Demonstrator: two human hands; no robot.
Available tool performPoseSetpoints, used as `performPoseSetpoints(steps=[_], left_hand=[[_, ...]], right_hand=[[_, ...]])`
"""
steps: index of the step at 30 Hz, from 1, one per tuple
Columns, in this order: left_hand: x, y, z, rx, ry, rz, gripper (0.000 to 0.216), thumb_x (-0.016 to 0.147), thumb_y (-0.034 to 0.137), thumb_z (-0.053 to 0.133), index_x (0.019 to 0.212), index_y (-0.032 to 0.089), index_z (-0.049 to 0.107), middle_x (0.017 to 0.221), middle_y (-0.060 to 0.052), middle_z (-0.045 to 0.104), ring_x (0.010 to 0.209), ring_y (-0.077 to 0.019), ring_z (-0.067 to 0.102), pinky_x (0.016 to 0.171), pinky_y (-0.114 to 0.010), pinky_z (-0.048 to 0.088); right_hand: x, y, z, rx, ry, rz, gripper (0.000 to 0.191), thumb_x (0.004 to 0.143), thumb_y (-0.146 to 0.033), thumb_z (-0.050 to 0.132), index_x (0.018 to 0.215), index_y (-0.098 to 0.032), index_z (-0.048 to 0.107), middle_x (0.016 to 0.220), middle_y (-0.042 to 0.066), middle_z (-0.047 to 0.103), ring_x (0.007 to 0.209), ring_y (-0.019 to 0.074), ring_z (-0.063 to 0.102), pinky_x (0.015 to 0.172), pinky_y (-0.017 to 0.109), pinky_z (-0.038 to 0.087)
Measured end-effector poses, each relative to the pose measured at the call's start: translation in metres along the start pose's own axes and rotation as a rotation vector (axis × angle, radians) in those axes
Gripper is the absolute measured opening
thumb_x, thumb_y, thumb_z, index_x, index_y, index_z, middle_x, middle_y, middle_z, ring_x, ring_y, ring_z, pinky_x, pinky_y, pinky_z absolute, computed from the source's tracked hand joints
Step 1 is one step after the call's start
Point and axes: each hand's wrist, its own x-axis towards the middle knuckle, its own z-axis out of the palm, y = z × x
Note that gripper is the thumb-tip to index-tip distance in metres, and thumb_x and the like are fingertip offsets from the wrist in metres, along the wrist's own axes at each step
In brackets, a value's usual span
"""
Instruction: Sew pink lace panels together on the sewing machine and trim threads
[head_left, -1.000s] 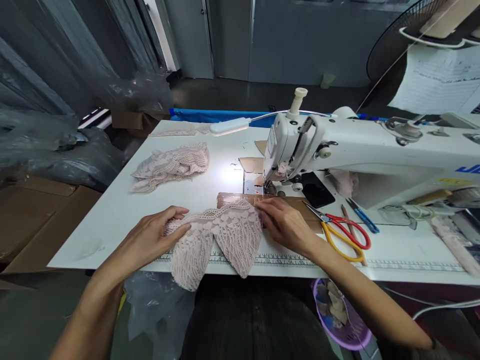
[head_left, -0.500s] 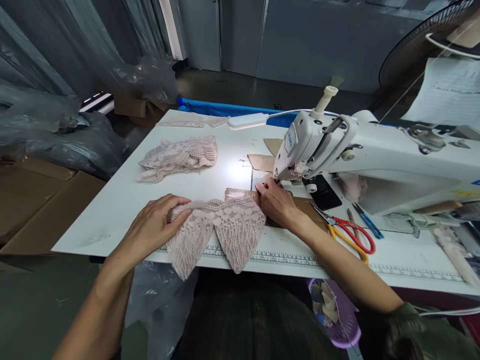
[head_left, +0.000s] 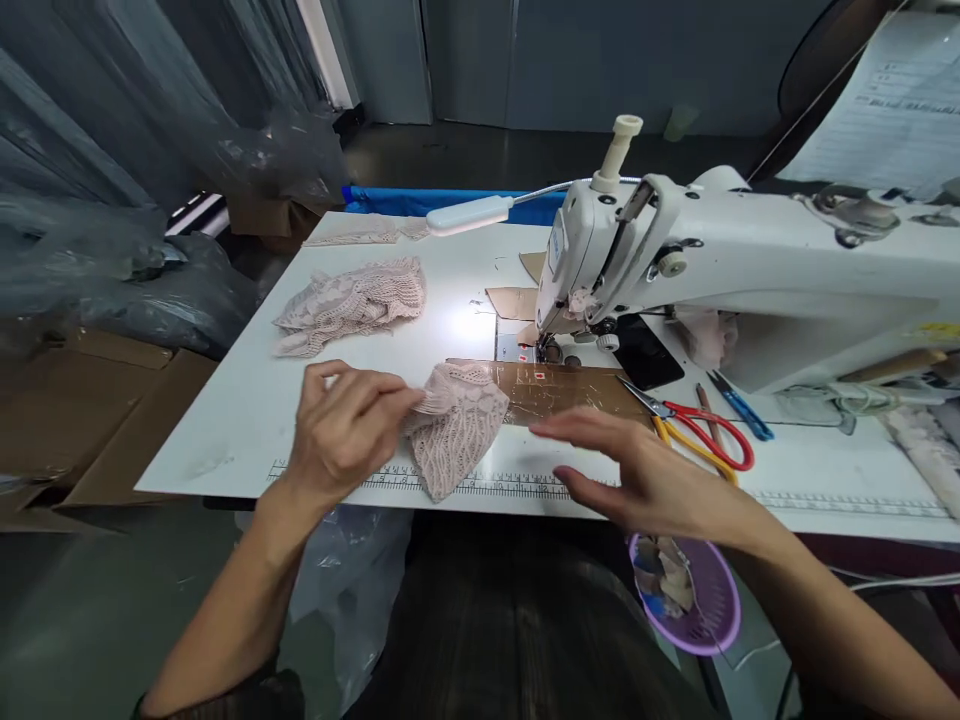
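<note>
A pale pink lace piece (head_left: 461,430) with a pointed lower edge lies partly folded near the table's front edge. My left hand (head_left: 349,425) pinches its left end between thumb and fingers, lifting that end a little. To the right of the lace, my right hand (head_left: 622,460) hovers with thumb and fingers apart and nothing in it. Behind it stands the white sewing machine (head_left: 585,260), its needle area beside a brown taped strip (head_left: 570,390) on the tabletop. The lace overlaps the strip's left end.
Another crumpled lace piece (head_left: 356,300) lies at back left, flat lace (head_left: 360,232) beyond it. Red-and-yellow-handled scissors (head_left: 705,440), a blue cutter (head_left: 741,405) and a black phone (head_left: 646,352) lie at right. A purple basket (head_left: 720,600) of scraps sits below the table edge.
My right hand has left the needle area and the lace, moving toward me and opening. My left hand has moved right, and the lace has gone from spread out to folded over.
</note>
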Motion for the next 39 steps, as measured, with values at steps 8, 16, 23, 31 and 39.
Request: performPoseSetpoints(steps=[8,16,23,31,39], left_hand=[[0.012,0.041,0.014,-0.342,-0.047,0.091,0.027,0.091,0.007,0.057,0.116,0.017,0.058,0.1,-0.008,0.071,0.094,-0.0183,0.066,0.081,-0.034,0.054],[-0.001,0.04,0.017,-0.367,0.034,0.071,0.021,0.086,0.003,0.062,0.1,0.018,0.061,0.094,-0.006,0.07,0.099,-0.0185,0.068,0.084,-0.034,0.058],[0.008,0.042,0.011,-0.243,-0.02,0.187,0.014,0.089,0.007,0.059,0.096,0.018,0.062,0.088,-0.005,0.073,0.098,-0.0197,0.07,0.079,-0.034,0.059],[0.013,0.048,0.018,-0.172,-0.006,0.303,0.013,0.091,0.006,0.055,0.085,0.015,0.061,0.083,-0.007,0.074,0.089,-0.0201,0.072,0.07,-0.033,0.055],[0.01,0.045,0.016,-0.196,-0.007,0.23,0.016,0.094,0.007,0.049,0.094,0.016,0.062,0.088,-0.006,0.074,0.093,-0.0193,0.071,0.075,-0.034,0.054]], right_hand=[[0.055,-0.004,0.041,0.217,0.339,-0.349,0.038,0.087,-0.011,0.053,0.124,-0.017,0.054,0.111,0.011,0.064,0.106,0.0209,0.06,0.094,0.039,0.051],[0.058,0.003,0.048,0.364,0.424,-0.231,0.018,0.086,-0.008,0.052,0.098,-0.018,0.062,0.085,0.003,0.067,0.075,0.013,0.061,0.07,0.026,0.05],[0.059,0.002,0.048,0.305,0.407,-0.194,0.01,0.089,-0.018,0.056,0.088,-0.017,0.066,0.079,0.004,0.067,0.071,0.0136,0.062,0.068,0.026,0.05],[0.054,-0.007,0.051,-0.166,0.344,-0.075,0.017,0.092,-0.021,0.053,0.084,-0.014,0.067,0.081,0.008,0.069,0.07,0.0166,0.065,0.06,0.026,0.044],[0.055,-0.001,0.057,0.092,0.586,-0.088,0.007,0.088,-0.018,0.051,0.082,-0.019,0.055,0.075,0.001,0.063,0.065,0.0119,0.059,0.059,0.023,0.048]])
